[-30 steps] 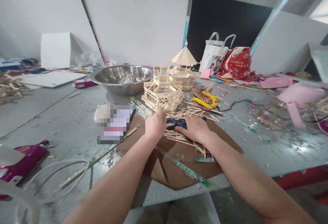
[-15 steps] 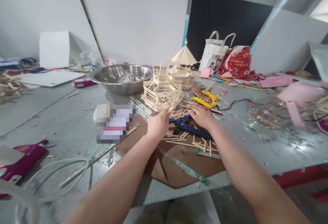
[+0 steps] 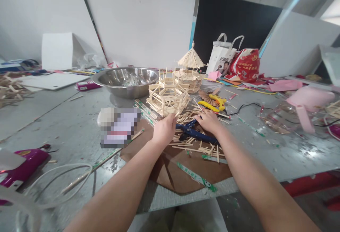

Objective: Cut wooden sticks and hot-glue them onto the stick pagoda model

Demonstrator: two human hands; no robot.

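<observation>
My left hand (image 3: 164,130) is closed, thumb and fingers pinched around a thin wooden stick (image 3: 176,113) in front of an open, many-sided stick model (image 3: 168,95). Over a loose pile of wooden sticks (image 3: 186,116) rests my right hand (image 3: 208,121). Its thumb and fingertips look apart and touch sticks in the pile; a grip is hard to make out. Blue-handled cutters (image 3: 198,133) lie on the sticks between my hands, partly beside my right wrist. Beneath everything is a brown board (image 3: 170,179), with a green-and-white wrapper strip (image 3: 196,177) near its front.
Behind the model stands a stick pavilion with a pointed roof (image 3: 191,60). A steel basin (image 3: 127,90) is at the left, a blurred-out phone (image 3: 120,127) nearer. A yellow glue gun (image 3: 217,101) lies right of the pile. Farther right sits a pink-lidded clear jug (image 3: 281,117).
My right fingers have shifted slightly among the sticks, and a few sticks beside them and near the front of the pile have moved. My left hand stays nearly still.
</observation>
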